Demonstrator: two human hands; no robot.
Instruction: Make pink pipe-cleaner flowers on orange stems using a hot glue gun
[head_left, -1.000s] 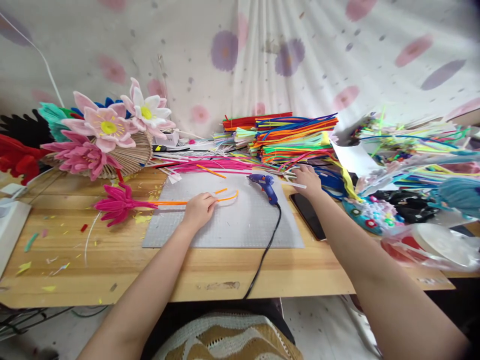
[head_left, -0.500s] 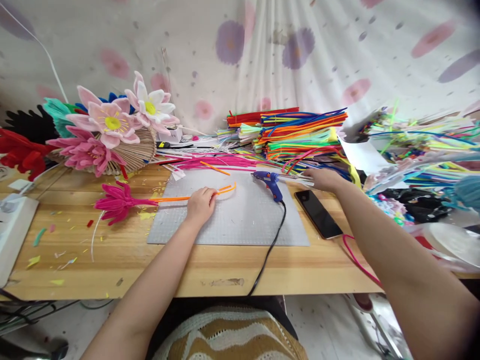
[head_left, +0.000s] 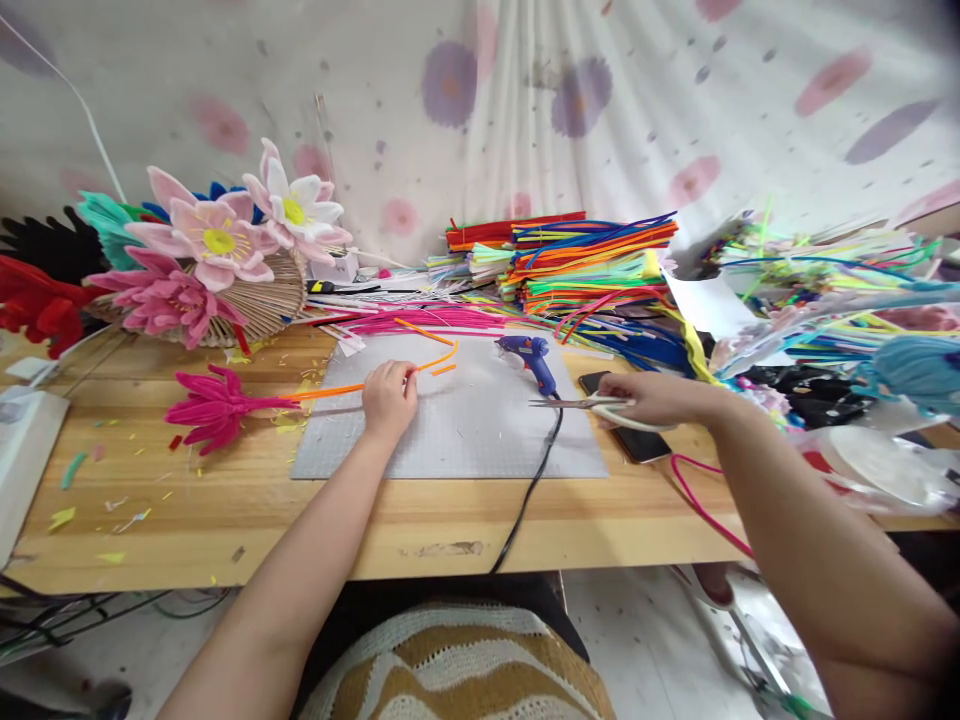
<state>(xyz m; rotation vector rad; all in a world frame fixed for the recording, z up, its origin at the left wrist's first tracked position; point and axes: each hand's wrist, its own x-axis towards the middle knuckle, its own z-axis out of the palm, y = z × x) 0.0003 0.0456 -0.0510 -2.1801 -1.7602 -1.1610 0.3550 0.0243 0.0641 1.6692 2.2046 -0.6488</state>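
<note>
My left hand (head_left: 391,398) is closed in a pinch round orange pipe cleaners (head_left: 334,390) above the grey mat (head_left: 480,440). Their left end joins a magenta pipe-cleaner flower (head_left: 217,408); to the right of my fingers the ends stick out, one of them bent. My right hand (head_left: 651,398) grips white-handled scissors (head_left: 559,403) over the phone, with the blades pointing left. A blue glue gun (head_left: 529,360) rests on the mat between my hands, and the blades cross near its black cord.
Fuzzy flowers (head_left: 217,240) stand at the left on a woven fan-like base. Bundled pipe cleaners (head_left: 592,260) are heaped along the back. A black phone (head_left: 637,440) lies right of the mat, near a white tape roll (head_left: 870,465). Yellow scraps (head_left: 64,519) litter the left side.
My right hand has come back toward me from the rear of the table, bringing the scissors over the phone. My left hand still holds the orange pipe cleaners, with the flower slightly lifted or shifted.
</note>
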